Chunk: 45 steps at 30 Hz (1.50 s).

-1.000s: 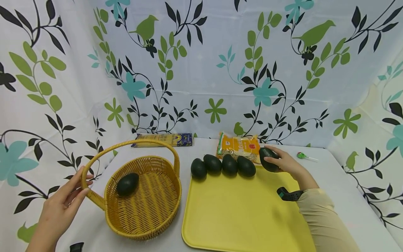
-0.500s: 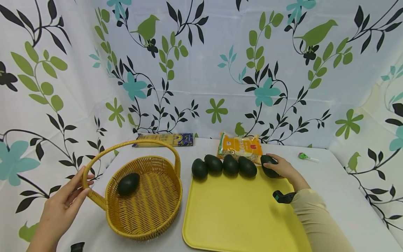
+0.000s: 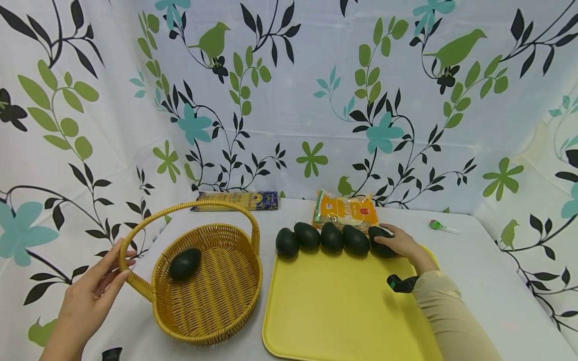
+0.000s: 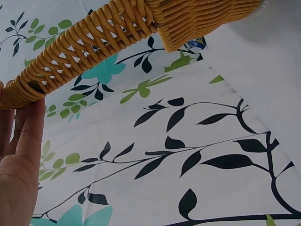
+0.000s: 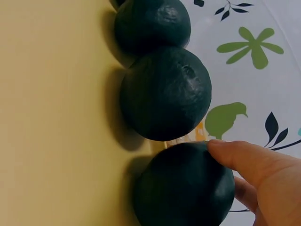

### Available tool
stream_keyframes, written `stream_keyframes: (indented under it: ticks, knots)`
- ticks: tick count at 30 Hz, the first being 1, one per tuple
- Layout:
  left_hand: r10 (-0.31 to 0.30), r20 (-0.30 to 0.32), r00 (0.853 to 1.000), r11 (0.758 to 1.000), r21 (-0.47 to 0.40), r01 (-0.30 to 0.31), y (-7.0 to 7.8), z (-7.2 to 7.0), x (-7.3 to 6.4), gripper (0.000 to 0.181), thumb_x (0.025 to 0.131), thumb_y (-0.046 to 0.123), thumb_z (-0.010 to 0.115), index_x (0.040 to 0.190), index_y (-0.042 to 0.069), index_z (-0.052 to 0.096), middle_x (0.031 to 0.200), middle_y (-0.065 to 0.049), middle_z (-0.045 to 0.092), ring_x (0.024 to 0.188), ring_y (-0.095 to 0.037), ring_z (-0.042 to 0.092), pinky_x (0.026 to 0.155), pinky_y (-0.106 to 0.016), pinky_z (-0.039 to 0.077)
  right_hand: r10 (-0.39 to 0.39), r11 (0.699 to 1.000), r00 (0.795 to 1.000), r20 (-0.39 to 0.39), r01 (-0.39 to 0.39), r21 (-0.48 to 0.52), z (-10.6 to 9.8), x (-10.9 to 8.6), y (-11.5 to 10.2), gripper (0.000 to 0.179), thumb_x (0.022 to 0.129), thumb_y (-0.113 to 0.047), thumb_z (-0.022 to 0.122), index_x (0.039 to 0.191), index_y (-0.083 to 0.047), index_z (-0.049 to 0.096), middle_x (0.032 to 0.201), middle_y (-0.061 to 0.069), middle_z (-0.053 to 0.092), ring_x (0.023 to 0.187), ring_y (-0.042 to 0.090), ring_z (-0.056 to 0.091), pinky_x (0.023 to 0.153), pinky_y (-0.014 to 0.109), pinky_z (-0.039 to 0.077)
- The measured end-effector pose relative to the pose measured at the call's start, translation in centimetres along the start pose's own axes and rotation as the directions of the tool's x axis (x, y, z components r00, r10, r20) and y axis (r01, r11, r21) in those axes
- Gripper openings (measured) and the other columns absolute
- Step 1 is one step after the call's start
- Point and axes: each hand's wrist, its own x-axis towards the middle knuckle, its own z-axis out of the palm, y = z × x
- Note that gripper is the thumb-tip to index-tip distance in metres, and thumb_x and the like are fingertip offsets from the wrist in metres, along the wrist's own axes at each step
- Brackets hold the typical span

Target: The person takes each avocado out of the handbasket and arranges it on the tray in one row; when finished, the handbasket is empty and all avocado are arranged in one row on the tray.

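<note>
My left hand [image 3: 97,296] grips the arched handle of a yellow wicker basket [image 3: 208,331] on the left side. Inside the basket lies one dark green avocado [image 3: 185,264]. On the right, my right hand [image 3: 402,244] holds another avocado [image 5: 183,188] between thumb and fingers, at the far right end of a row along the back edge of a yellow tray [image 3: 343,306]. Several avocados [image 3: 331,237] make up the rest of that row, side by side. In the right wrist view the thumb lies on top of the held avocado, close beside its neighbour [image 5: 167,94].
Behind the row lies an orange bag of dry food [image 3: 345,210]. A flat yellow and blue packet [image 3: 239,200] is at the back left. A green lollipop [image 3: 437,225] lies at the back right. Patterned cloth [image 3: 289,100] hangs behind the white table.
My right hand has moved left and slightly down with its avocado, bringing it up beside the row's end. The view has shifted slightly; my left hand still holds the basket handle.
</note>
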Motion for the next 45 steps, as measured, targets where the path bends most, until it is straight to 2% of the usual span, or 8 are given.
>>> stream_keyframes:
  ticks: [6, 12, 15, 20, 28, 35, 39, 45]
  knots:
    - [-0.004, 0.002, 1.0, 1.0, -0.005, 0.004, 0.0, -0.1, 0.0, 0.07, 0.087, -0.002, 0.061, 0.145, 0.027, 0.036, 0.115, 0.044, 0.04, 0.1, 0.032, 0.04, 0.078, 0.009, 0.037, -0.035, 0.999, 0.999, 0.027, 0.036, -0.003, 0.1, -0.1, -0.3, 0.068, 0.095, -0.034, 0.052, 0.149, -0.005, 0.021, 0.147, 0.035, 0.021, 0.122, 0.048, 0.043, 0.084, 0.047, 0.057]
    - [-0.002, 0.003, 1.0, 1.0, -0.007, 0.002, 0.1, -0.1, 0.0, 0.069, 0.087, -0.002, 0.061, 0.145, 0.027, 0.036, 0.115, 0.044, 0.04, 0.1, 0.031, 0.041, 0.078, 0.009, 0.038, -0.021, 1.0, 0.999, 0.029, 0.021, -0.005, 0.1, -0.3, -0.4, 0.07, 0.095, -0.034, 0.052, 0.149, -0.005, 0.019, 0.146, 0.035, 0.023, 0.121, 0.048, 0.045, 0.083, 0.047, 0.057]
    - [-0.002, 0.004, 1.0, 1.0, -0.008, 0.002, 0.1, -0.1, 0.0, 0.07, 0.087, -0.002, 0.062, 0.145, 0.027, 0.036, 0.115, 0.044, 0.04, 0.1, 0.031, 0.041, 0.077, 0.009, 0.038, -0.024, 0.998, 1.0, -0.005, 0.024, -0.051, 0.0, -0.4, -0.6, 0.071, 0.095, -0.036, 0.053, 0.149, -0.003, 0.02, 0.142, 0.037, 0.029, 0.117, 0.048, 0.047, 0.083, 0.049, 0.056]
    - [-0.006, 0.009, 1.0, 1.0, -0.012, 0.006, 0.0, -0.1, 0.0, 0.068, 0.088, -0.001, 0.061, 0.145, 0.027, 0.036, 0.114, 0.044, 0.04, 0.098, 0.031, 0.041, 0.075, 0.008, 0.039, -0.077, 0.984, 0.992, -0.1, 0.059, -0.167, -0.7, -0.8, -1.4, 0.072, 0.094, -0.04, 0.052, 0.147, -0.001, 0.024, 0.14, 0.037, 0.033, 0.124, 0.051, 0.04, 0.098, 0.061, 0.044]
    - [-0.005, 0.005, 1.0, 1.0, -0.025, 0.005, 0.1, -0.1, 0.0, 0.067, 0.088, -0.001, 0.061, 0.145, 0.026, 0.038, 0.114, 0.045, 0.04, 0.098, 0.031, 0.042, 0.074, 0.008, 0.04, -0.234, 0.951, 0.95, -0.207, 0.179, -0.254, -1.5, -1.5, -4.4, 0.07, 0.092, -0.037, 0.056, 0.146, -0.002, 0.03, 0.144, 0.033, 0.032, 0.129, 0.052, 0.032, 0.104, 0.067, 0.032]
    - [-0.002, -0.001, 1.0, 1.0, -0.016, 0.002, -0.1, -0.1, -0.1, 0.068, 0.088, -0.002, 0.061, 0.145, 0.026, 0.038, 0.113, 0.045, 0.039, 0.098, 0.032, 0.041, 0.075, 0.009, 0.039, -0.289, 0.951, 0.946, -0.148, 0.266, -0.158, 0.2, -1.6, -7.5, 0.069, 0.091, -0.037, 0.058, 0.148, -0.01, 0.029, 0.145, 0.027, 0.035, 0.13, 0.047, 0.035, 0.104, 0.065, 0.035]
    - [0.018, -0.008, 1.0, 0.999, -0.04, -0.018, -0.1, -0.1, -0.2, 0.066, 0.087, -0.004, 0.061, 0.144, 0.022, 0.04, 0.114, 0.044, 0.041, 0.098, 0.031, 0.043, 0.075, 0.009, 0.039, -0.341, 0.938, 0.93, -0.137, 0.327, -0.115, 1.0, -1.5, -8.7, 0.068, 0.091, -0.037, 0.059, 0.147, -0.012, 0.03, 0.149, 0.024, 0.032, 0.132, 0.045, 0.036, 0.105, 0.063, 0.036]
    - [0.044, -0.016, 0.999, 0.996, -0.073, -0.045, -0.1, -0.1, -0.2, 0.064, 0.086, -0.006, 0.061, 0.143, 0.018, 0.042, 0.116, 0.042, 0.044, 0.098, 0.029, 0.046, 0.075, 0.007, 0.041, -0.372, 0.927, 0.918, -0.138, 0.362, -0.094, 1.7, -1.6, -9.9, 0.065, 0.091, -0.035, 0.06, 0.146, -0.012, 0.034, 0.152, 0.02, 0.029, 0.132, 0.046, 0.035, 0.106, 0.064, 0.035]
